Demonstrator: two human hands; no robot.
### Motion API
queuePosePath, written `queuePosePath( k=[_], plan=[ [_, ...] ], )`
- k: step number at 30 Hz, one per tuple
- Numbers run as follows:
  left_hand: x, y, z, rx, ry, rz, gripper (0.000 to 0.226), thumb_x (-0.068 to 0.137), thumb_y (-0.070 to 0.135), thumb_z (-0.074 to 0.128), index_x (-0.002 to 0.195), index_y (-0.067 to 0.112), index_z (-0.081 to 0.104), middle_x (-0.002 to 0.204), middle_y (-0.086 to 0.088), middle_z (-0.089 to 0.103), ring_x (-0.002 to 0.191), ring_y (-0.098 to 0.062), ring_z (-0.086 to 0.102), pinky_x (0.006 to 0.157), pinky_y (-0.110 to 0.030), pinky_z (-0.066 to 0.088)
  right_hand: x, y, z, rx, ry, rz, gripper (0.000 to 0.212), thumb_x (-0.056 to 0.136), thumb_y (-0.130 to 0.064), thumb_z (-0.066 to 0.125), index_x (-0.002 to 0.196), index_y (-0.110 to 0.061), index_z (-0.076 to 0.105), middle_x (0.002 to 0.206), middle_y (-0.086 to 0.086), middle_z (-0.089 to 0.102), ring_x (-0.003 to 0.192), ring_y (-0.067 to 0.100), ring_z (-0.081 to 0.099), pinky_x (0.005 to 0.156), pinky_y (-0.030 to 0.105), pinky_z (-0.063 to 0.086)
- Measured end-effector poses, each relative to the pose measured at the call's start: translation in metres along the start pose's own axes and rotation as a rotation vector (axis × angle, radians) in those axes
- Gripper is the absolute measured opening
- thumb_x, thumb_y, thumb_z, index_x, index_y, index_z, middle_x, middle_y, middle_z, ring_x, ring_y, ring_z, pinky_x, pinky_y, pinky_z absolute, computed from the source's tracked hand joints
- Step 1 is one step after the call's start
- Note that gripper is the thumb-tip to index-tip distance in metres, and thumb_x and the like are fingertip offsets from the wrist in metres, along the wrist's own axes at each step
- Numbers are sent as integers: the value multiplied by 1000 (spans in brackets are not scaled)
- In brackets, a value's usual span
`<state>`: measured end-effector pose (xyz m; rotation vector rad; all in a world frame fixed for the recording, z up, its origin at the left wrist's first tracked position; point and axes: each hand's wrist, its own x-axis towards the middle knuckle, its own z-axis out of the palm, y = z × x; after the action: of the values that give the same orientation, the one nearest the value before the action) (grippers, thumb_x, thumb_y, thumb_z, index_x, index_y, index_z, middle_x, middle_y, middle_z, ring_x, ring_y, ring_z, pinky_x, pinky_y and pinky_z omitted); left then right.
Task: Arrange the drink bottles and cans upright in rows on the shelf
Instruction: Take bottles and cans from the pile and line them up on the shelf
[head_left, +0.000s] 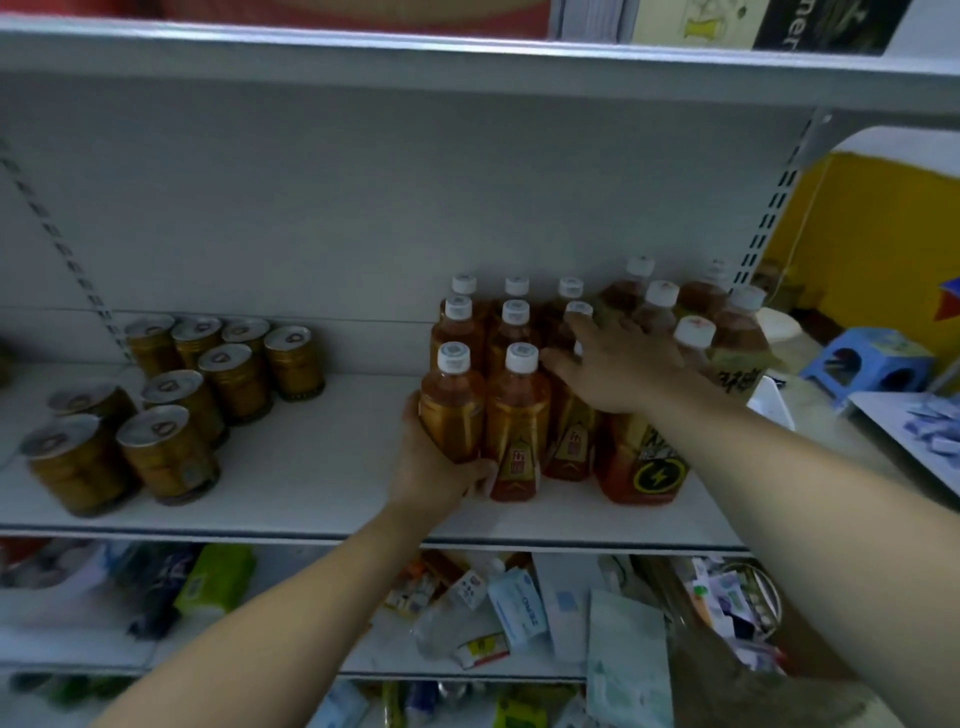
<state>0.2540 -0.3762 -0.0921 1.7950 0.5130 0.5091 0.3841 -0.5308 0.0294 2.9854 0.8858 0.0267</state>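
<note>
Several small amber drink bottles with white caps stand upright in rows on the white shelf (322, 467). My left hand (434, 462) wraps the base of the front-left bottle (451, 410). My right hand (613, 364) lies over the top of a bottle in the third row, fingers spread across it; that bottle's cap is hidden. To the right stand larger amber bottles, the nearest one bearing a lightning-bolt label (644, 467). Several gold cans (166, 457) stand upright in a loose cluster on the shelf's left side.
The shelf above (467, 67) hangs low over the bottles. Bare shelf lies between cans and bottles. The lower shelf (519, 613) holds packets, tubes and a clear bottle. A blue plastic stool (867, 364) and a yellow wall are at the right.
</note>
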Motion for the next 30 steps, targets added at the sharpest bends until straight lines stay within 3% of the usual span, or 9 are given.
queuePosePath(
  k=[3, 7, 11, 14, 17, 20, 22, 25, 30],
  plan=[
    [-1, 3, 6, -12, 67, -16, 99, 64, 11, 85, 140, 22, 22, 115, 9, 45, 104, -9, 48, 84, -27, 43, -2, 1, -2, 4, -6, -12, 75, 93, -69, 14, 154, -26, 14, 160, 8, 22, 144, 31, 24, 110, 50, 25],
    [-1, 5, 12, 11, 130, -22, 92, 66, 16, 85, 138, 18, 27, 112, 9, 44, 101, -8, 46, 84, -26, 39, -5, 2, -3, 10, 9, -17, 77, 91, -71, 9, 153, -27, 16, 158, 8, 26, 142, 30, 28, 108, 48, 27],
    [-1, 3, 8, 21, 87, -4, 90, 66, 12, 84, 135, 16, 28, 112, 7, 45, 102, -10, 48, 83, -27, 40, -9, 1, -5, 11, -3, -43, 92, 79, -83, 7, 154, -30, 12, 162, 6, 14, 147, 28, 17, 113, 51, 21],
    [2, -2, -2, 36, -5, 3, 90, 69, 9, 81, 137, 17, 24, 116, 4, 48, 105, -12, 50, 82, -27, 41, -11, 0, -5, 58, 89, -124, 93, 76, -86, 26, 153, -34, 16, 161, 3, 13, 148, 26, 9, 116, 50, 15],
    [7, -2, -11, 53, -83, -14, 89, 72, 6, 78, 140, 18, 22, 116, 5, 48, 106, -13, 50, 81, -27, 41, -11, -10, -7, 123, 125, -254, 89, 75, -79, 49, 149, -36, 25, 152, 2, 32, 142, 25, 21, 118, 48, 8],
    [11, -3, -16, 82, -134, -18, 89, 73, 7, 78, 141, 19, 21, 117, 4, 47, 108, -13, 48, 89, -29, 40, -9, -26, -6, 132, 73, -285, 81, 74, -71, 61, 141, -33, 37, 131, 0, 51, 128, 25, 40, 112, 43, 17],
    [12, -5, -18, 81, -146, -16, 88, 74, 7, 77, 142, 19, 22, 119, 3, 49, 108, -12, 48, 91, -29, 40, -7, -31, -4, 200, 53, -255, 72, 77, -61, 67, 136, -29, 42, 123, -1, 56, 121, 25, 45, 100, 37, 29],
    [17, -6, -17, 62, -136, -16, 86, 75, 5, 76, 141, 19, 24, 118, 4, 50, 110, -13, 50, 91, -30, 41, 0, -32, -2, 335, 108, -189, 65, 81, -51, 69, 136, -25, 45, 123, 1, 59, 116, 25, 50, 83, 30, 37],
    [30, -8, -12, 35, -139, -30, 83, 76, 3, 74, 140, 20, 25, 118, 5, 51, 114, -16, 51, 92, -32, 43, 14, -32, -1, 311, 109, -152, 65, 87, -52, 62, 142, -25, 38, 128, 3, 58, 114, 25, 55, 81, 31, 40]
  ],
)
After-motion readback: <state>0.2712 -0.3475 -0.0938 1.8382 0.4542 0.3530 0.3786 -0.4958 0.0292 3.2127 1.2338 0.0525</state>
